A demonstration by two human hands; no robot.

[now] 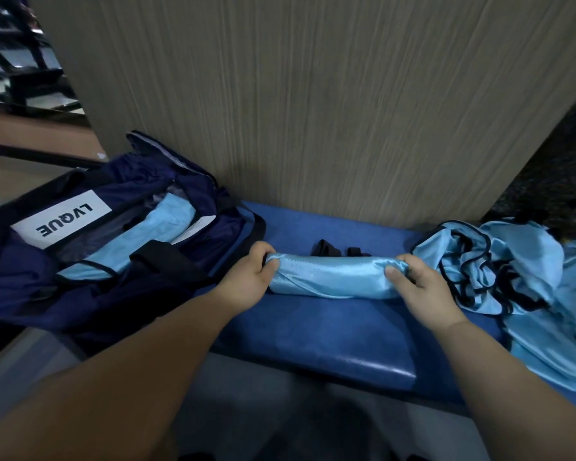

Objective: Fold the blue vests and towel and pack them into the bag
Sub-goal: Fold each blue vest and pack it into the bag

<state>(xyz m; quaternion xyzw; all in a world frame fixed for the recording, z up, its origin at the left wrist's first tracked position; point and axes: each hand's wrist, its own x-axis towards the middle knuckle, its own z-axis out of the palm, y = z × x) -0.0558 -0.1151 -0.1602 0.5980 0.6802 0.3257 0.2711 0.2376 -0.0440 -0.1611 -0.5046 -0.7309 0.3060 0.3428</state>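
Observation:
A light blue vest rolled into a tight bundle (330, 277) lies across the blue padded bench (330, 341). My left hand (251, 277) grips its left end and my right hand (419, 287) grips its right end, thumb on top. To the left stands the open navy bag (90, 261) with a white LVQUE label; a folded light blue vest (147, 234) lies inside it. A loose heap of light blue vests with black trim (499, 271) sits on the bench's right end.
A wood-grain wall panel (313, 94) rises right behind the bench. Small black strap pieces (326, 249) lie on the bench behind the roll. A black bag handle (160, 257) crosses the bag opening. Floor and dark furniture show at far left.

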